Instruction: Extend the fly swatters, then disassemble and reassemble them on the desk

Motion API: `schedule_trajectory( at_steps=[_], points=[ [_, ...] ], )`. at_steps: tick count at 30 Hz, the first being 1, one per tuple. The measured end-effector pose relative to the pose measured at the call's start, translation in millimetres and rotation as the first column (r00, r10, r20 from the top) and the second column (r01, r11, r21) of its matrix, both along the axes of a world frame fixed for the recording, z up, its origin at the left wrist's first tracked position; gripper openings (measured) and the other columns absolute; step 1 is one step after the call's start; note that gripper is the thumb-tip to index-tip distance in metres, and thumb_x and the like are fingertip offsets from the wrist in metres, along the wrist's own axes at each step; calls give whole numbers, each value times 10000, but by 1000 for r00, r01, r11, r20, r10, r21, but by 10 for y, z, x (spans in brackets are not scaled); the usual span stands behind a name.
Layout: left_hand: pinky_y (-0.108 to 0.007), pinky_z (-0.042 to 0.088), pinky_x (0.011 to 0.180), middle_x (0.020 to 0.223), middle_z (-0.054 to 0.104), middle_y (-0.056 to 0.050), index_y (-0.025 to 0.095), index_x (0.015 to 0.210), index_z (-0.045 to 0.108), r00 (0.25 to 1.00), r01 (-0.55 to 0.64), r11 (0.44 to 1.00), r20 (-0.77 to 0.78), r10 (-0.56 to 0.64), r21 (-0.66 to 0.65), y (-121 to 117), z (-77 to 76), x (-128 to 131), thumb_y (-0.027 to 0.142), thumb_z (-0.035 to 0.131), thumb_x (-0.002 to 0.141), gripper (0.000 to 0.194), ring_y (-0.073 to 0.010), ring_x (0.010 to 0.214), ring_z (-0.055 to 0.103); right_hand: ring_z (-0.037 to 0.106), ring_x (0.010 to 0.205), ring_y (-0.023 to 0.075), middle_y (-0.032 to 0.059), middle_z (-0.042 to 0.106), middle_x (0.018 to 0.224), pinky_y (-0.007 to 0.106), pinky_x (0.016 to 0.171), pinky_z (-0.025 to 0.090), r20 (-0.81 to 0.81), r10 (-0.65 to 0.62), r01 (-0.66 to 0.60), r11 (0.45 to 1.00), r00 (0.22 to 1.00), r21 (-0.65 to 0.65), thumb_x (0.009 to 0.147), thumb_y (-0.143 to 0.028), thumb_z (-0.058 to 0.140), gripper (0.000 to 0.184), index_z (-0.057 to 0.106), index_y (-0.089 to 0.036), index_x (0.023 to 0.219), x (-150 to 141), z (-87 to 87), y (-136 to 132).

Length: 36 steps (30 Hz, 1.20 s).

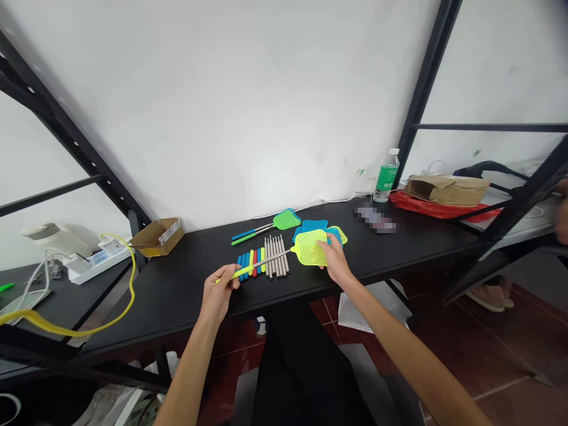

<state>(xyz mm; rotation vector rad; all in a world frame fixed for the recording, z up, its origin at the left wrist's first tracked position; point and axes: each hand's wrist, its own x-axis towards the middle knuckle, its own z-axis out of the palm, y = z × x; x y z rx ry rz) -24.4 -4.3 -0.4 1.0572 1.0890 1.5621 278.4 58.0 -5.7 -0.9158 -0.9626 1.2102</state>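
Observation:
A yellow fly swatter (311,247) with a perforated head and thin metal shaft spans both hands above the desk. My left hand (219,289) is closed around its yellow handle. At the other end my right hand (333,258) pinches the head's right edge. Beneath the shaft lie several coloured handles (254,273) in blue, yellow and red, beside a row of metal rods (277,269). Blue and yellow swatter heads (314,225) are piled behind my right hand. Farther back, a green swatter (286,220) and a blue-handled one lie side by side.
An open cardboard box (158,238) sits at the left of the black desk (186,296), near a power strip (100,260) with a yellow cable. A water bottle (386,177) stands back right, by a red bag (437,207) under a flattened carton (448,189). Black metal posts frame both sides.

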Motion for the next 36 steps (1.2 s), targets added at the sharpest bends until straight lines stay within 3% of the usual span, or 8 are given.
schedule_trajectory(
  at_steps=[21, 30, 36],
  points=[
    [-240, 364, 554, 567, 493, 13, 120, 881, 734, 1000, -6, 1000, 23, 6, 12, 18, -22, -11, 351, 758, 785, 251, -101, 560, 435, 610, 601, 179, 21, 682, 828, 217, 350, 287, 22, 52, -52, 999, 998, -3, 728, -377, 634, 355, 593, -228, 1047, 2, 22, -7],
    [-235, 361, 553, 584, 493, 16, 129, 884, 734, 999, -28, 1000, -15, 28, 1, -3, 18, 19, 379, 762, 780, 272, -100, 569, 440, 646, 765, 219, 28, 692, 851, 280, 577, 458, -12, 26, -25, 999, 1000, 46, 725, -373, 662, 299, 639, -223, 983, -1, 27, 3],
    [-237, 357, 553, 571, 484, 24, 134, 886, 726, 999, -35, 999, -27, 35, 3, 2, 10, 14, 389, 757, 781, 278, -101, 560, 439, 651, 790, 228, 30, 699, 871, 304, 644, 479, -10, 50, -49, 995, 999, 83, 727, -389, 668, 312, 654, -228, 994, 5, 19, 6]
  ],
)
